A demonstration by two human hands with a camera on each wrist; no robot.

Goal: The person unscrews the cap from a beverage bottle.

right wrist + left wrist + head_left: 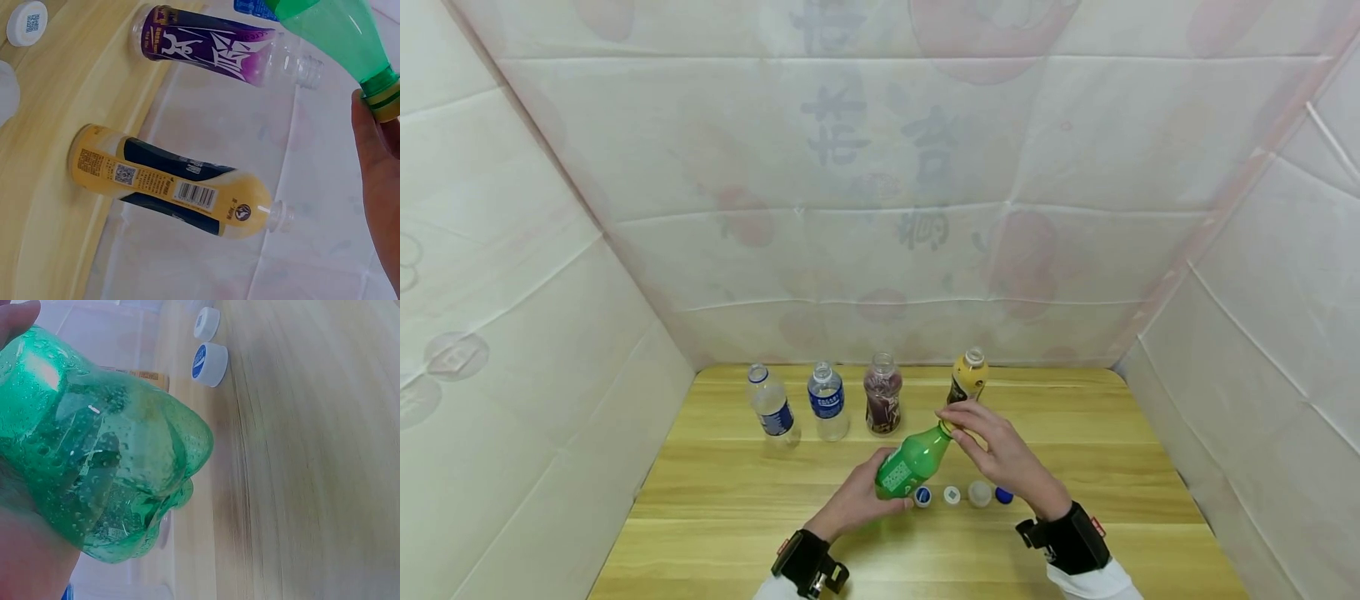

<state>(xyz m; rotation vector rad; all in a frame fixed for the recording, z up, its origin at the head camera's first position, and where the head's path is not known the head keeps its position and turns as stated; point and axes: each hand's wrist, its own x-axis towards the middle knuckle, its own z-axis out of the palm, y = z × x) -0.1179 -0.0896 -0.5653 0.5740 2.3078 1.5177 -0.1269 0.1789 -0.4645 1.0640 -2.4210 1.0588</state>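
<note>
My left hand (861,493) grips a green plastic bottle (913,463) round its lower body, tilted with its neck up to the right. At the neck, the thumb and fingers of my right hand (1000,450) pinch the yellow cap (947,427). In the left wrist view the green bottle's lobed base (156,462) hangs over the table, droplets on its wall. The right wrist view shows the gold-coloured cap (386,103) on the neck against my right fingers. Just beyond my right hand stands a yellow-labelled bottle (970,375) with no cap.
Two clear bottles with blue labels (772,408) (827,402) and a purple-labelled bottle (883,396) stand uncapped along the back. Loose caps lie in a row near my hands: a blue-and-white cap (922,497), a white cap (952,495), a larger pale cap (980,493) and a blue cap (1003,496).
</note>
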